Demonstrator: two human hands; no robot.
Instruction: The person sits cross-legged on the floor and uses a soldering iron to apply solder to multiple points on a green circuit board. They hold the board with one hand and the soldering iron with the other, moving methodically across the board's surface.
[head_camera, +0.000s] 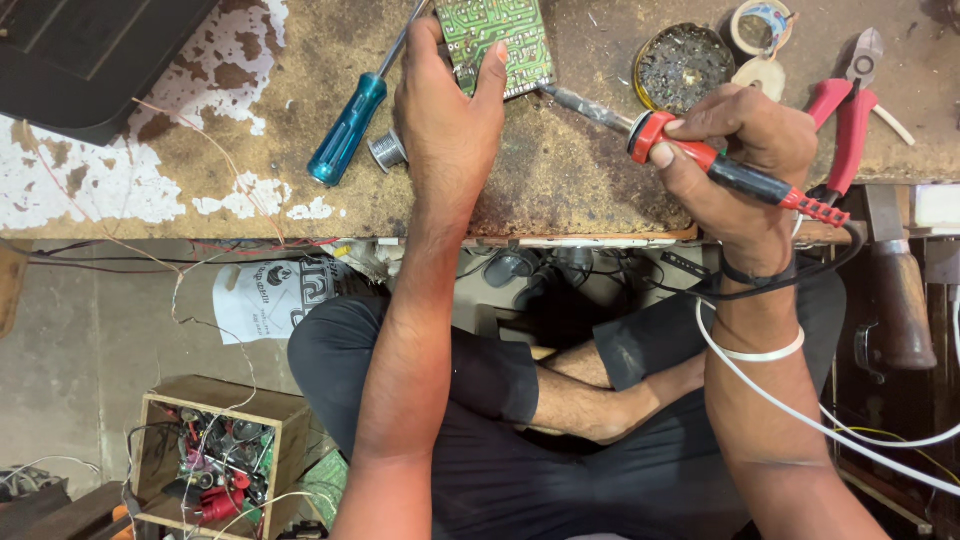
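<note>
My left hand (445, 110) pinches the near edge of the green circuit board (497, 40) at the far side of the worn bench (560, 180), fingers closed on it. My right hand (745, 150) is wrapped around the red-and-black soldering iron (700, 150), its tip resting at the board's right near corner. I judge the hot tip could slip onto my left fingers, since they sit just beside it, or the trailing cord could drag the iron. The board looks densely traced, pale tracks on green.
</note>
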